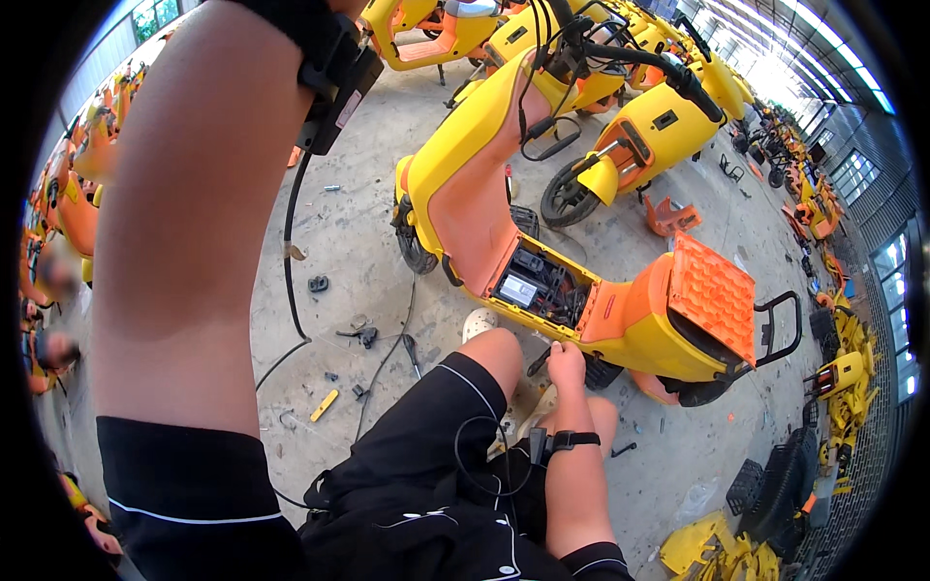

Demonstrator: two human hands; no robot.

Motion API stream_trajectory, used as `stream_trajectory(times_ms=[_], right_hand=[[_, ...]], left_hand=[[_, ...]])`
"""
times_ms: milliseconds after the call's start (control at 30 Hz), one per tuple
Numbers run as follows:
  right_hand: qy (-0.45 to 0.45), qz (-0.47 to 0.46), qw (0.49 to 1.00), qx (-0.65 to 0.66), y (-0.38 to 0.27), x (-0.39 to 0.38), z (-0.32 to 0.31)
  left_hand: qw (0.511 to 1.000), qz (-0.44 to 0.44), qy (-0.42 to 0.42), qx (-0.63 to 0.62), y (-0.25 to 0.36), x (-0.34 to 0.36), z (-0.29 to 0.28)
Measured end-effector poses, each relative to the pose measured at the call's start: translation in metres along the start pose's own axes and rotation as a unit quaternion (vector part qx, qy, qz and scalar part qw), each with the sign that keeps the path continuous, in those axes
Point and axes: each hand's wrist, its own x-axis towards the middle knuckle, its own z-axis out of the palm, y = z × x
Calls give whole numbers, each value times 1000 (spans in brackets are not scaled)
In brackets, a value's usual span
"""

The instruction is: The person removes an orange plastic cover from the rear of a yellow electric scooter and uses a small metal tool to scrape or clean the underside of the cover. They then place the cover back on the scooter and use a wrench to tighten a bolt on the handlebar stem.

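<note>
My left arm (184,252) is raised across the left side, with a black strapped device (334,97) and cable at the wrist; its hand runs out of the top edge, fingers hidden. My right hand (567,363) is closed at the near lower edge of a yellow-and-orange scooter (436,174), around something I cannot make out, beside a small dark part. The scooter's floorboard compartment (542,290) is open, showing dark components and wiring. An orange panel (712,290) lies on its rear. My bent knees are just below it.
More scooters (659,131) stand behind and along the left. Body parts and scrap (843,387) are piled along the right wall. Cables, a small yellow piece (324,405), black fittings (364,337) and a loose orange shell (668,218) lie on the concrete floor.
</note>
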Motion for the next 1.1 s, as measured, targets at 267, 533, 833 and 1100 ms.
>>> stream_trajectory(times_ms=[267,533,833,1100], right_hand=[[31,-11,999,-24,23,0,-8],[67,-15,996,-56,53,7,-18],[62,-10,997,-54,37,7,-14],[38,12,997,-64,36,11,-12]], left_hand=[[1000,-7,11,0,1,-4,-3],[1000,-13,26,2,10,-3,-5],[997,-43,46,39,25,-11,-2],[996,-67,46,49,34,-18,1]])
